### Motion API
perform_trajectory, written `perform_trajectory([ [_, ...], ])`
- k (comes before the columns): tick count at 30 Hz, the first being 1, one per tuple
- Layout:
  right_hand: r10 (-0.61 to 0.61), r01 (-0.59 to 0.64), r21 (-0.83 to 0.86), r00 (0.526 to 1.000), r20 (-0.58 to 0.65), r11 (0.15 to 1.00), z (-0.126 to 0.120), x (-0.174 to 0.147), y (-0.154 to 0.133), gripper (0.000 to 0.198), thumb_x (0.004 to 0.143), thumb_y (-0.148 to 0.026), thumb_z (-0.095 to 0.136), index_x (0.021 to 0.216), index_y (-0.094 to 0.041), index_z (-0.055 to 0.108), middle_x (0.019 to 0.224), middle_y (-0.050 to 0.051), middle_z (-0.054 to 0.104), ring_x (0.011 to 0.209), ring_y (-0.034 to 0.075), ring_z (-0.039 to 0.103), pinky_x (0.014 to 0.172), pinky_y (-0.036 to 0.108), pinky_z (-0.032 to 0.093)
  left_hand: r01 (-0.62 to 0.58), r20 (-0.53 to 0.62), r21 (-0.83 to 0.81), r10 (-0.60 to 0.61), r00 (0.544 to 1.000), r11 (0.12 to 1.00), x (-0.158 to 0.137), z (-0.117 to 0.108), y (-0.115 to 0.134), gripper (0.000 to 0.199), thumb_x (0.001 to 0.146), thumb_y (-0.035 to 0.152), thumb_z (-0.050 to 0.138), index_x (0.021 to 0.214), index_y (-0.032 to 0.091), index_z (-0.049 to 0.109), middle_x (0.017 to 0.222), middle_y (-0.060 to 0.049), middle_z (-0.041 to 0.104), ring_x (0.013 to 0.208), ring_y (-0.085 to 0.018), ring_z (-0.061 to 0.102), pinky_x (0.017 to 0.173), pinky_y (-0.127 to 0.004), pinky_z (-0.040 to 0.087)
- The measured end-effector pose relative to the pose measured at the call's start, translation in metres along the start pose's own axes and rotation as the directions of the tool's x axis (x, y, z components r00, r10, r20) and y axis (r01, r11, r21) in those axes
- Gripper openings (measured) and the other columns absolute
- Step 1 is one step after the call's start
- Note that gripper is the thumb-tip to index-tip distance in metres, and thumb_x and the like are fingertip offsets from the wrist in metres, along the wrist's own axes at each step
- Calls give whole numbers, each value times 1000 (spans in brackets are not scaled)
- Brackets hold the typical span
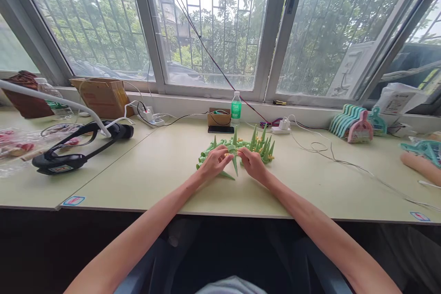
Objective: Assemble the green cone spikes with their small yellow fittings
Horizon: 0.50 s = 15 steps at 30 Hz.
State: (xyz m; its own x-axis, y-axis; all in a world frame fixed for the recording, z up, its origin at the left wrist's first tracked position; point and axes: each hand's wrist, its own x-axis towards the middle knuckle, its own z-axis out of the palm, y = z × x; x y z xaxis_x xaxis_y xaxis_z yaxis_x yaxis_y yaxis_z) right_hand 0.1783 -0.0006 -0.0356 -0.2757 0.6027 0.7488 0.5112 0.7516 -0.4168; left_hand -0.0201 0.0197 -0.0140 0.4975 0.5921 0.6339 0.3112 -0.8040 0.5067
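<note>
In front of me at the middle of the table, both hands meet at a green pointed plastic piece (234,165) whose tip points down toward me. My left hand (216,161) is closed, pinching it from the left side. From the right, my right hand (253,163) is closed on its other side, fingertips at small yellow bits. Just behind and around the hands lies a pile of green pieces (206,149). To the right of it, several green spikes (265,147) with yellow parts stand upright. Another green spike (226,175) lies flat below my left hand.
Behind the pile are a black phone (221,129), a small cardboard box (219,118) and a green-labelled bottle (236,109). A black headset (79,147) lies left. Cables (330,158), a power strip (280,130) and dustpan sets (358,126) are at right.
</note>
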Motion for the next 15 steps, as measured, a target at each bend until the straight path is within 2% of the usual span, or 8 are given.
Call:
perform_trajectory([
  [7, 24, -24, -6, 1000, 18, 1000, 1, -1, 2, 24, 104, -33, 36, 86, -21, 48, 58, -6, 40, 48, 10, 30, 51, 22, 30, -8, -31, 2, 8, 999, 1000, -2, 3, -7, 31, 94, 43, 57, 80, 15, 59, 89, -3, 55, 60, -8, 55, 53, -21, 50],
  [12, 28, -29, 0, 999, 24, 1000, 0, -1, 1, 24, 103, -32, 36, 85, -22, 47, 58, -7, 37, 48, 10, 30, 51, 22, 29, -31, -56, 29, 33, 998, 999, -3, 4, -12, 28, 92, 41, 61, 80, 16, 61, 89, -3, 55, 62, -7, 56, 56, -20, 52],
  [15, 40, -39, -6, 999, 31, 999, 0, -1, 0, 25, 103, -34, 35, 84, -22, 47, 57, -7, 36, 48, 11, 29, 50, 22, 29, -57, -74, 46, 60, 995, 997, -4, 5, -16, 27, 93, 43, 61, 88, 17, 66, 91, -4, 57, 61, -7, 55, 55, -20, 52],
])
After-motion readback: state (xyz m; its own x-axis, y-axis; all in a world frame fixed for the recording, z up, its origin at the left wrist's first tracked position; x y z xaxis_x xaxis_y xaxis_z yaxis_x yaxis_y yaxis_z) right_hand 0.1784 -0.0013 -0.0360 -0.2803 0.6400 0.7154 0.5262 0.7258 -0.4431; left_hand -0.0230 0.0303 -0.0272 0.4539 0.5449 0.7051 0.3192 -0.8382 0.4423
